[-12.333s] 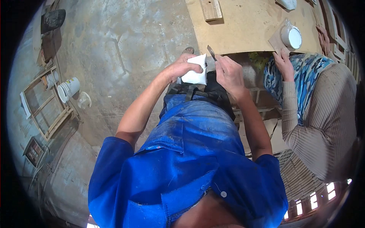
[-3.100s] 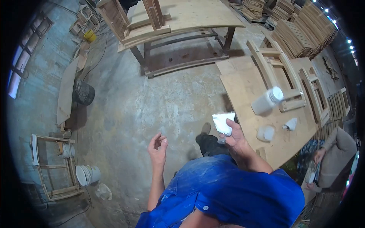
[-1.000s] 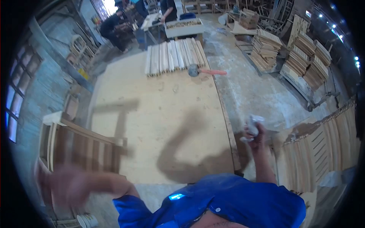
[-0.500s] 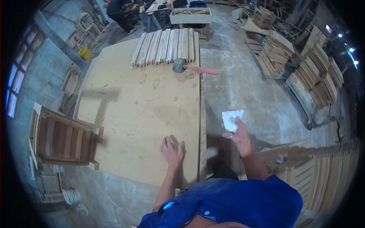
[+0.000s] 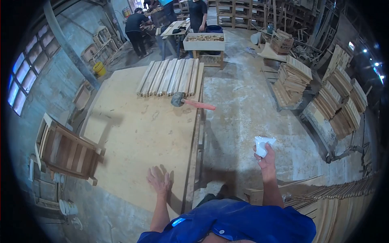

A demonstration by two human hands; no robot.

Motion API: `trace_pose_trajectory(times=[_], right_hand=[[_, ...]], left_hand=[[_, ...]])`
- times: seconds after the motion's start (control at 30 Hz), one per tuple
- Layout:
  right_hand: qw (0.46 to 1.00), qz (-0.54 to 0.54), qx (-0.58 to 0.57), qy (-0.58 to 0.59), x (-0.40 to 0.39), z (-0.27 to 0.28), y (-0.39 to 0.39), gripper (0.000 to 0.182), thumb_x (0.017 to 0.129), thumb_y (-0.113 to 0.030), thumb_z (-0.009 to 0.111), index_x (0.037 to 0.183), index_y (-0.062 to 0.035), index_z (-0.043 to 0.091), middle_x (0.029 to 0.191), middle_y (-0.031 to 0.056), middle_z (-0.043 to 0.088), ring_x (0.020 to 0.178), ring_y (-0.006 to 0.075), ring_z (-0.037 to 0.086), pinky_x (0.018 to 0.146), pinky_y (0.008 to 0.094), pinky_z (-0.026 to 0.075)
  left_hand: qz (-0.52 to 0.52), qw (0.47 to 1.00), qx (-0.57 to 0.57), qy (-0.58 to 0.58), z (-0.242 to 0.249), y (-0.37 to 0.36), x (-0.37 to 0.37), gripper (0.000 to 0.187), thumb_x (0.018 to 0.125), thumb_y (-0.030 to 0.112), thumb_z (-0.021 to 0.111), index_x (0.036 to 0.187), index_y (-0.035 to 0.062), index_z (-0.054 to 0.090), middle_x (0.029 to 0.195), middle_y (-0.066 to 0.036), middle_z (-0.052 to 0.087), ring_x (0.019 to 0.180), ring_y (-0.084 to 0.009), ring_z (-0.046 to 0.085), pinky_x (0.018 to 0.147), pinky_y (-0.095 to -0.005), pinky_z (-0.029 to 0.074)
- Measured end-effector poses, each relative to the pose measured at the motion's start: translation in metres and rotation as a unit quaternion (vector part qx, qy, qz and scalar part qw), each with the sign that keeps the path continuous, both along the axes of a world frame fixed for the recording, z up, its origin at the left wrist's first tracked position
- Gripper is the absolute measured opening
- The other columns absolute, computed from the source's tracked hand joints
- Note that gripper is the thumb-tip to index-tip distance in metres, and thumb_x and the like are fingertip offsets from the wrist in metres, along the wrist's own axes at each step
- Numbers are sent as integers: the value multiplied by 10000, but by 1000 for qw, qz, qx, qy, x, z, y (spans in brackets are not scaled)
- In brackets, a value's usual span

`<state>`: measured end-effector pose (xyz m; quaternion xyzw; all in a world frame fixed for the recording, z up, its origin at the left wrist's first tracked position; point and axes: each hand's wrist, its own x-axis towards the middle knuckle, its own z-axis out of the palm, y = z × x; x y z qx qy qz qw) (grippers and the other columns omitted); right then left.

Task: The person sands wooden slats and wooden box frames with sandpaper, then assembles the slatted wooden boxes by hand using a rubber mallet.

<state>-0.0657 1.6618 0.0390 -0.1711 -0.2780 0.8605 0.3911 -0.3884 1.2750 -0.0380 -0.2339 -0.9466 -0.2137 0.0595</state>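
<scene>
My left hand (image 5: pixel 159 180) rests on the light plywood tabletop (image 5: pixel 137 137) near its front right edge, fingers apart, holding nothing. Out over the floor, right of the table, my right hand (image 5: pixel 265 156) grips a white packet (image 5: pixel 262 146), its fingers wrapped around the lower part. A mallet with a dark head (image 5: pixel 177 99) and a red handle lies farther up the table, the handle jutting past the right edge. Just behind it is a row of wooden strips (image 5: pixel 168 77) laid side by side.
A slatted wooden piece (image 5: pixel 71 154) stands at the table's left. Stacked boards (image 5: pixel 291 83) and more stacks on a rack (image 5: pixel 338 103) are at right. Wooden pieces (image 5: pixel 344 202) lie at lower right. Behind the table are a white box (image 5: pixel 204 42) and several people (image 5: pixel 135 30).
The view has tilted up, showing more of the people behind. My right hand has moved away from the table with the packet. My left hand stays on the tabletop, its fingers more spread.
</scene>
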Motion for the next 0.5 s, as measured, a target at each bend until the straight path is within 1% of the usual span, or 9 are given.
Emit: trace_pose_trajectory(times=[0.03, 0.1, 0.17, 0.27, 0.43, 0.5], right_hand=[[1000, -2, 5, 7, 5, 4, 8, 517, 923, -315, 697, 1361, -111, 514, 1073, 108, 632, 813, 253, 647, 436, 266, 477], [1000, -13, 3, 19, 11, 10, 19, 517, 929, -301, 694, 1368, -102, 505, 1064, 106, 621, 839, 260, 635, 434, 265, 477], [1000, -20, 1, 18, 14, 16, 33, 512, 935, -290, 686, 1372, -96, 500, 1064, 105, 622, 836, 259, 634, 435, 267, 480], [999, -35, -1, 13, 8, 26, 54, 506, 943, -276, 675, 1376, -84, 496, 1072, 104, 627, 834, 263, 643, 438, 272, 485], [997, -75, -9, -19, -29, 42, 99, 496, 948, -270, 665, 1374, -76, 504, 1074, 97, 639, 830, 261, 670, 439, 278, 485], [996, -82, 12, -33, -54, 45, 123, 492, 910, -240, 701, 1338, -75, 523, 1041, 108, 663, 781, 227, 697, 436, 274, 501]], left_hand=[[-5, 1000, 6, -4, -3, 1, 0, 841, 838, 425, 698, 1488, 0, 374, 1526, -280, 306, 1376, -460, 310, 1156, -573, 163], [4, 999, 17, 31, -9, -1, -3, 848, 830, 405, 706, 1500, 16, 360, 1527, -279, 313, 1367, -474, 308, 1156, -570, 174], [6, 999, 25, 22, -12, 0, -6, 854, 832, 423, 696, 1509, 33, 354, 1533, -275, 314, 1370, -467, 306, 1159, -570, 175], [27, 1000, -10, 11, -15, 1, -8, 874, 845, 470, 663, 1534, 51, 324, 1547, -276, 297, 1392, -448, 295, 1167, -573, 163], [54, 998, -35, 1, -12, 9, -8, 895, 852, 505, 644, 1544, 49, 307, 1556, -273, 288, 1418, -439, 271, 1175, -571, 146], [70, 997, -41, -3, 3, 19, -10, 904, 853, 521, 638, 1544, 43, 303, 1559, -272, 284, 1426, -437, 265, 1176, -573, 141]])
